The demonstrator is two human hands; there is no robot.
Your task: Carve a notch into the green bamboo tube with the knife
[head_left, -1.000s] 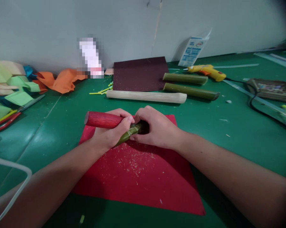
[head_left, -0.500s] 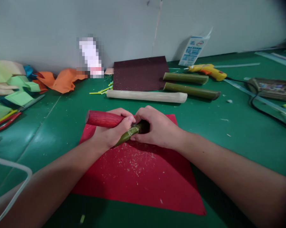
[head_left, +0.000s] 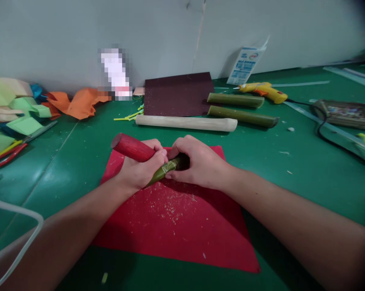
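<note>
My left hand (head_left: 144,165) is closed around the red wooden handle (head_left: 132,148) of a carving tool, whose working tip is hidden behind the fingers. Pale lines are cut into the green skin of a bamboo piece (head_left: 170,165), near its joint. Around the right end of that bamboo my right hand (head_left: 197,161) is closed, fingers over the far side and thumb at the near side. The left hand also rests against the bamboo. Beneath both hands lies a red sheet (head_left: 182,226), sprinkled with pale shavings.
Behind the hands lie a pale bamboo length (head_left: 185,123), two green bamboo halves (head_left: 241,116) and a dark brown sheet (head_left: 176,97). A yellow glue gun (head_left: 270,91) with a black cord is at right. Red-handled scissors (head_left: 9,155) and folded papers (head_left: 24,121) sit left.
The red handle has tilted, its free end rising slightly while the end in my left hand dips. My right hand keeps its hold on the bamboo.
</note>
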